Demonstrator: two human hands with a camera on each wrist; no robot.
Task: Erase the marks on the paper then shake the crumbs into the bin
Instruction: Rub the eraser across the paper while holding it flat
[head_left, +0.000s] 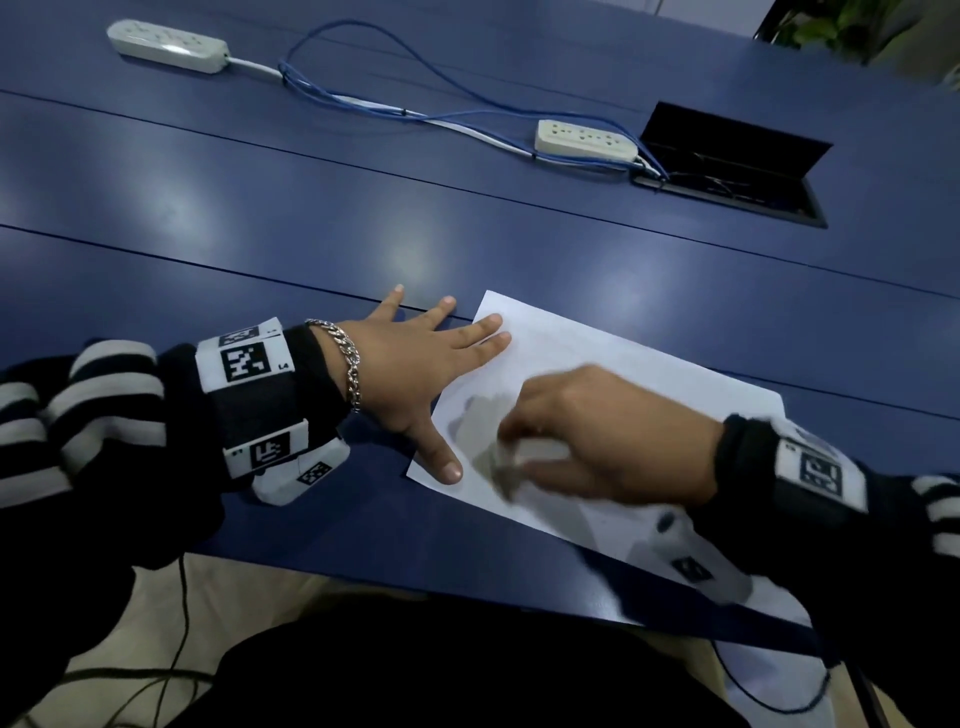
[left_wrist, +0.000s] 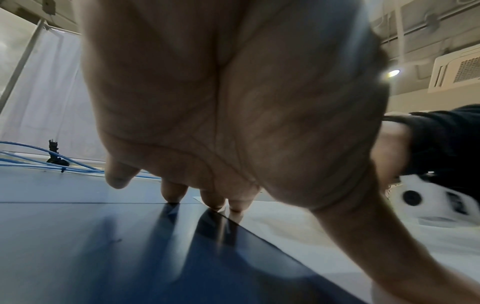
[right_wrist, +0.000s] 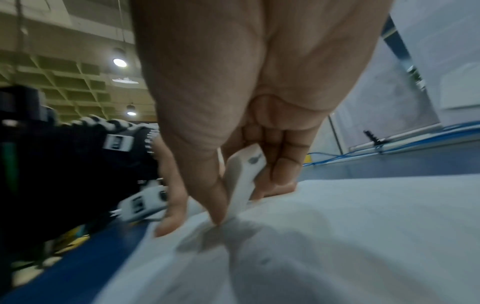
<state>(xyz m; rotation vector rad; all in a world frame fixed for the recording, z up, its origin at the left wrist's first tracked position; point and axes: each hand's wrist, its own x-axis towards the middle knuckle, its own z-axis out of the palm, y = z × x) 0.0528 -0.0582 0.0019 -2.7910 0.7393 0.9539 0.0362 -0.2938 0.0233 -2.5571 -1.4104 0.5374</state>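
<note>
A white sheet of paper (head_left: 613, 364) lies on the blue table (head_left: 311, 208) near its front edge. My left hand (head_left: 415, 364) lies flat with spread straight fingers, thumb and two fingertips pressing the paper's left edge. My right hand (head_left: 597, 436) is blurred over the paper's left part and pinches a white eraser (right_wrist: 242, 181) between thumb and fingers, its lower end on the paper (right_wrist: 337, 236). In the left wrist view the left fingertips (left_wrist: 211, 200) touch the table and paper edge (left_wrist: 298, 226). Any marks on the paper are too blurred to see.
Two white power strips (head_left: 166, 45) (head_left: 587, 139) and blue cables (head_left: 363, 98) lie at the back of the table. An open black cable hatch (head_left: 727, 171) is sunk in the table at back right. No bin shows in any view.
</note>
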